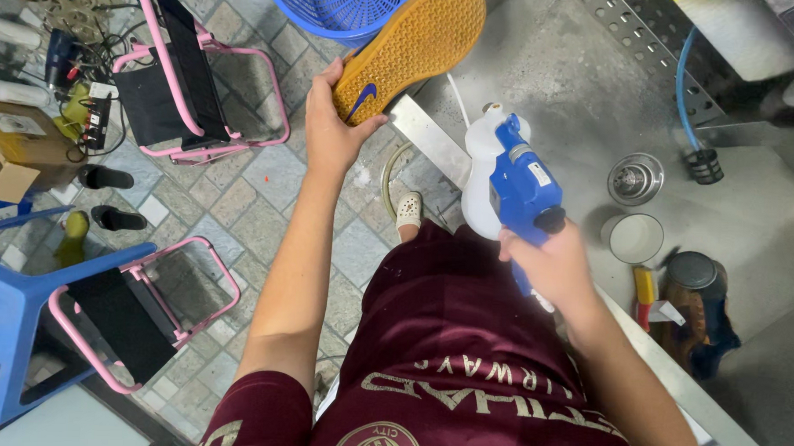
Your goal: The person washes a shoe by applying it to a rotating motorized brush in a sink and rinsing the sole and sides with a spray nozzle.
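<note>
The left hand [330, 128] was closed around the heel of a shoe [412, 52], held sole-up over the edge of the steel sink [552, 70], while the right hand [558, 268] was wrapped tight around the grip of a blue spray gun [521, 188] with a white bottle; keeping the nozzle turned toward the tan sole seemed wise. A blue basket [343, 6] sat just behind the shoe, crowding it, and a white cup [636, 237], a drain [636, 179] and a dark jar [693, 273] lay near the sprayer, with pink folding chairs [187, 75] on the tiled floor

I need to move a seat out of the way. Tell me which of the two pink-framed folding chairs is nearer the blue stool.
The lower pink-framed chair, at bottom left: it sits right against the blue stool. The other chair stands at the top, beside the blue basket.
</note>
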